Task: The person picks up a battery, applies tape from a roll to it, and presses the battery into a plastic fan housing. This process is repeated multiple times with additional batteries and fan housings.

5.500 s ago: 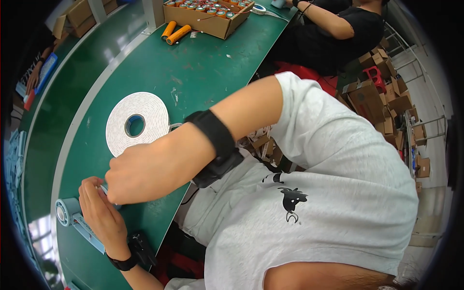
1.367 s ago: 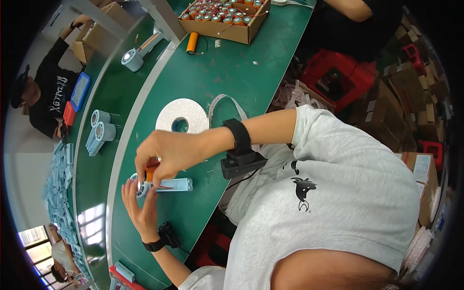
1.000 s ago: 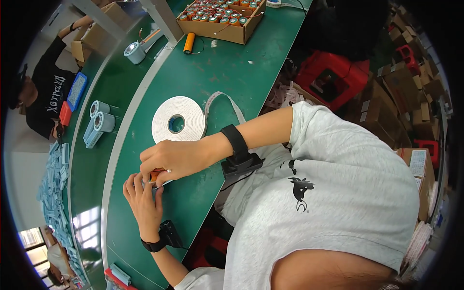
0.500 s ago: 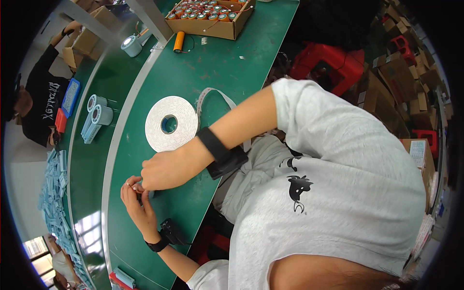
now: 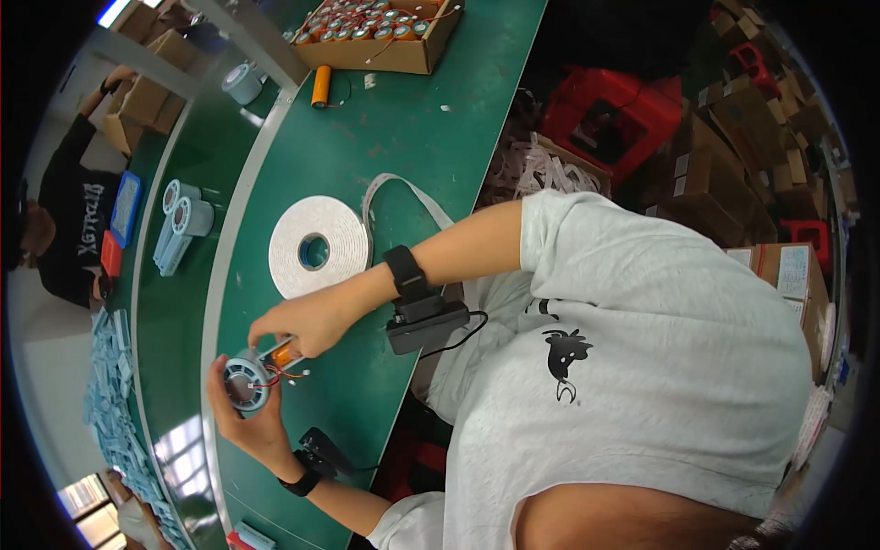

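Observation:
A round light-blue plastic housing (image 5: 246, 385), like a handheld fan body, faces up in my left hand (image 5: 249, 433). The fingers and thumb wrap around its rim. An orange cylindrical battery (image 5: 284, 354) lies in or against its pale handle; I cannot tell how far in it sits. Red and black wires (image 5: 286, 372) with small white connectors trail from it. My right hand (image 5: 307, 323) closes over the handle end and battery from above, its fingertips partly hidden. Close beyond my right wrist lies a large roll of white tape (image 5: 286, 268), with a loose strip running off.
A cardboard tray (image 5: 431, 57) of orange batteries stands at the table's far end, a single battery (image 5: 321, 87) beside it. Across a metal rail (image 5: 240, 197) lie similar blue housings (image 5: 192, 218) and a heap of blue parts (image 5: 115, 385). A co-worker (image 5: 73, 211) sits opposite.
The housing, mostly hidden between my hands before, has turned face-up into view with the battery and wires. My hands have drawn slightly apart, the left one shifting left.

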The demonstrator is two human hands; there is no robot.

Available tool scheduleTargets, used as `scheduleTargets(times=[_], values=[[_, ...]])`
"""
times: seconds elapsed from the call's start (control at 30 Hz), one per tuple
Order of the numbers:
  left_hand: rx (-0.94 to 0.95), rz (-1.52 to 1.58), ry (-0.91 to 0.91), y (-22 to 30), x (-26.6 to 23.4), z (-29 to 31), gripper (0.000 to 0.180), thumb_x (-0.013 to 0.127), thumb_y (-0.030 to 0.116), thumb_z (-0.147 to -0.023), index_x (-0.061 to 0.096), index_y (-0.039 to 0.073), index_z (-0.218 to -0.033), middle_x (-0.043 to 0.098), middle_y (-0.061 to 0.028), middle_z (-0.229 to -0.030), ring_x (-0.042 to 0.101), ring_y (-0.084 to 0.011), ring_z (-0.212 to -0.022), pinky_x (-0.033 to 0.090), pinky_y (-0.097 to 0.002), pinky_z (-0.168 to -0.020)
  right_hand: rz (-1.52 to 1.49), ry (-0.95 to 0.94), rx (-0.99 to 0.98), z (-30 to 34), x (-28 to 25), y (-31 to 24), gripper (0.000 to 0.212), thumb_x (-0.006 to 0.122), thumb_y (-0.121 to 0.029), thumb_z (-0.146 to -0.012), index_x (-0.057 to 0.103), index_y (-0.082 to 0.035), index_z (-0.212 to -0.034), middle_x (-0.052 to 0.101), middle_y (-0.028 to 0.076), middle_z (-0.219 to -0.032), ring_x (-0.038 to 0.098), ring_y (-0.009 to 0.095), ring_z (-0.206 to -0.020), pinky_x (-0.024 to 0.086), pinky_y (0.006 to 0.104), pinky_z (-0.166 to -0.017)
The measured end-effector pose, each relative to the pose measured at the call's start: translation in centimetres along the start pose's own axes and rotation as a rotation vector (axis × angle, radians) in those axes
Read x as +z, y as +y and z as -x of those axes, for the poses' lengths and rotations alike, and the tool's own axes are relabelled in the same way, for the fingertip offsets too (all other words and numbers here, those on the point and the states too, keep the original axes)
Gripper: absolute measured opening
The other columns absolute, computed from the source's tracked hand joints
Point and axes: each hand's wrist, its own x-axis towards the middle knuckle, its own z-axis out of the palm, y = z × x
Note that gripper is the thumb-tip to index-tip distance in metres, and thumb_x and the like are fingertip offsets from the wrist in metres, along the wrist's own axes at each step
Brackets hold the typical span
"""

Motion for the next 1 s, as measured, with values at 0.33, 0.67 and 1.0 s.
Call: scheduleTargets(times=[0.33,0.67,1.0], values=[[0.194,-0.289,-0.102,-13.2,0.3,-20.8,0.1,0.078,0.033,-0.057,0.022,0.003,-0.135,0.028,-0.0185,-0.136,0.025,-0.0298,-0.128,0.023,-0.0415,-0.101,0.329,0.369,0.326,-9.1,-18.2,0.8,0.045,0.054,-0.008,-0.073,0.043,0.009,-0.114,0.06,0.021,-0.071,0.062,0.024,-0.058,0.048,0.033,-0.048],[0.042,-0.235,-0.181,-16.6,7.5,-25.0,0.068,0.078,0.031,-0.051,0.051,-0.01,-0.098,0.055,-0.0219,-0.094,0.053,-0.0326,-0.086,0.041,-0.0381,-0.078,0.981,0.444,0.223,-11.7,-22.2,7.7,0.013,0.056,-0.009,-0.068,0.06,0.003,-0.072,0.06,0.025,-0.074,0.062,0.036,-0.071,0.05,0.0415,-0.057],[-0.494,-0.778,-0.009,-3.1,-0.6,-1.2,0.074,0.077,0.042,-0.054,0.051,-0.012,-0.099,0.053,-0.0256,-0.094,0.051,-0.0416,-0.085,0.041,-0.0447,-0.079,1.235,0.33,0.539,-1.3,-26.0,3.0,0.016,0.059,-0.011,-0.068,0.064,-0.001,-0.08,0.064,0.013,-0.076,0.064,0.03,-0.075,0.051,0.0386,-0.056]])
